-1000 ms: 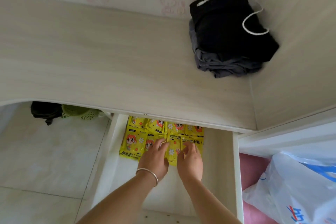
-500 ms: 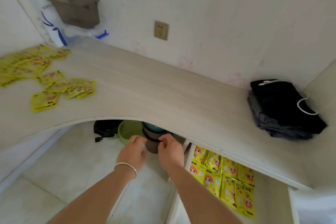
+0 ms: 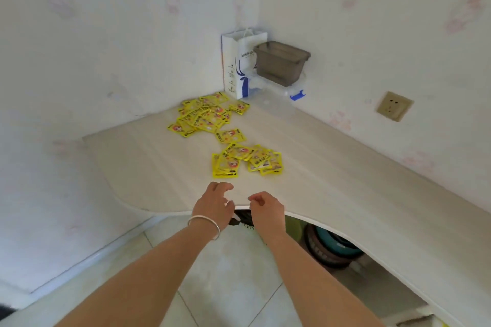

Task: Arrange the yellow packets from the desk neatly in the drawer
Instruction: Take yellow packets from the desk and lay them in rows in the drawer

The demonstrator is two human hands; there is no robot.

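Left hand [image 3: 214, 204] and right hand [image 3: 266, 207] over desk [image 3: 332, 180] edge, fingers loosely curled, both empty, near packets [image 3: 245, 160], not touching.

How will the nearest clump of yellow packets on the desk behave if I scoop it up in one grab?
The yellow packets look thin and flat, so probably light and floppy. They overlap loosely on the smooth desk, so some may slide away or slip out of the grip. Pinching a few at a time seems safer. Both the left hand and the right hand are empty.
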